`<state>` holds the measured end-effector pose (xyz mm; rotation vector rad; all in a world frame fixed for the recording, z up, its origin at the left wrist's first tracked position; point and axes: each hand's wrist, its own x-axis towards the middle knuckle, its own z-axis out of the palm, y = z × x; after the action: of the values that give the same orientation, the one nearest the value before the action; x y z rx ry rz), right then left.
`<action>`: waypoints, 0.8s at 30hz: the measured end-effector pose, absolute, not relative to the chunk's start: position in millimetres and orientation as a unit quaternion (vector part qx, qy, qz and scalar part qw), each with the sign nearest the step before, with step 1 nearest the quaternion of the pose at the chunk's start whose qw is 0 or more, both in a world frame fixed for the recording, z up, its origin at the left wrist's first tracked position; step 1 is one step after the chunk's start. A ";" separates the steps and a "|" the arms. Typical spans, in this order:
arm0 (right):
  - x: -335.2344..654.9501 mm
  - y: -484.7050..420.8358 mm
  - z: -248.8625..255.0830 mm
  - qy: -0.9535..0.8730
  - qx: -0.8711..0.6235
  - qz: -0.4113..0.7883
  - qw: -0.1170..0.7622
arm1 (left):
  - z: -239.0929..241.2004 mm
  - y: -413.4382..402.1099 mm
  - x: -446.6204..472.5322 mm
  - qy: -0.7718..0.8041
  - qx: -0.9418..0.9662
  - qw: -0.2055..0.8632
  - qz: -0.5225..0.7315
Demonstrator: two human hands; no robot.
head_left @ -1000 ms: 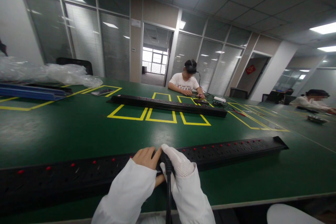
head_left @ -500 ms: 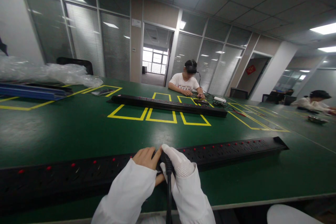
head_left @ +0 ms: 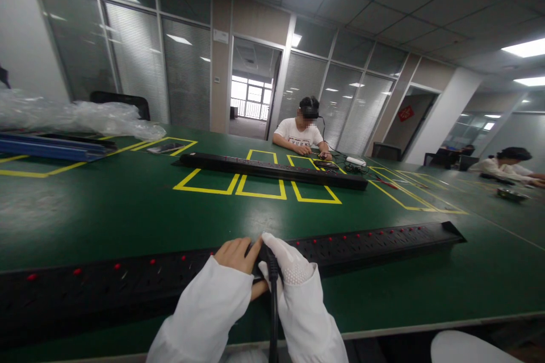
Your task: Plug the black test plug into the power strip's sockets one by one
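A long black power strip (head_left: pixel 370 244) with a row of red dots lies across the near side of the green table. Bare, my left hand (head_left: pixel 236 255) grips the strip near its middle, fingers over the top and thumb at the near side. My right hand (head_left: pixel 287 261), in a white dotted glove, is closed around a black power plug (head_left: pixel 271 261) against the strip, close beside the left fingers. From the plug a thick black cable (head_left: pixel 273 317) runs down toward me. The plug's front end is hidden by my hands.
Another black power strip (head_left: pixel 272 170) lies farther back over yellow tape outlines (head_left: pixel 261 197). Blue rails (head_left: pixel 51 147) and clear plastic wrap (head_left: pixel 80 116) are at left. A person (head_left: pixel 300 130) sits opposite; another person (head_left: pixel 506 164) works at far right. A white chair (head_left: pixel 472 347) stands below the table edge.
Both hands keep their hold on the strip and the plug, with hardly any movement. The view has shifted very slightly.
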<state>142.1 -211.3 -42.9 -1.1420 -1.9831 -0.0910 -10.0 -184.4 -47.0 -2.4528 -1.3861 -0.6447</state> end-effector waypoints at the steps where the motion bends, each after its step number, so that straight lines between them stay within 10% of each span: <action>1: 141.2 -209.0 -45.3 -0.785 -0.458 -0.040 0.416 | -47.0 -184.2 -9.8 -0.476 -0.841 0.127 -0.223; 24: 138.9 -210.0 -46.1 -0.774 -0.453 -0.036 0.442 | -42.2 -187.3 -10.7 -0.478 -0.843 0.122 -0.213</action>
<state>138.9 -210.0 -46.1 -1.1240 -1.9205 -0.0900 -10.7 -187.3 -42.2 -2.4608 -1.3959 -0.6228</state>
